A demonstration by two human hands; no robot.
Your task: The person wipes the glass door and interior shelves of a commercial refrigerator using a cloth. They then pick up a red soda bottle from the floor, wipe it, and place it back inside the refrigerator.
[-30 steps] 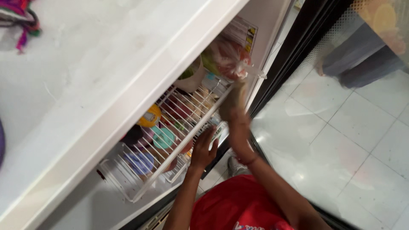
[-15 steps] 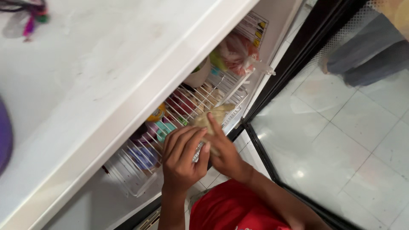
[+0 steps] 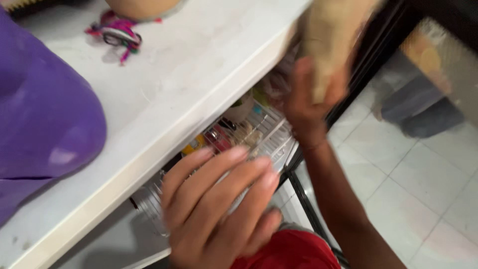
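**One hand lifts a pale packet, the other spreads over the wire basket**

The right hand (image 3: 311,102) is raised beside the edge of the white counter (image 3: 164,94), its fingers closed around a pale, tan packet (image 3: 331,37) that stands up out of the grip. The packet is blurred, so its kind cannot be told; it is held by its lower end, probably because that is the part a reach down into the basket would meet.

The left hand (image 3: 216,199) is nearer the camera, fingers spread wide and flat, holding nothing. It lies over the front of the wire basket (image 3: 259,132), perhaps to steady it, though contact cannot be confirmed through the blur.

The basket sits under the counter's overhang and holds small packets and tubs in yellow, red and green, lying close together. On the countertop rest a large purple thing (image 3: 40,104) at the left and a tangle of pink and purple cord (image 3: 117,36) further back. A tiled floor (image 3: 423,184) shows at the right.
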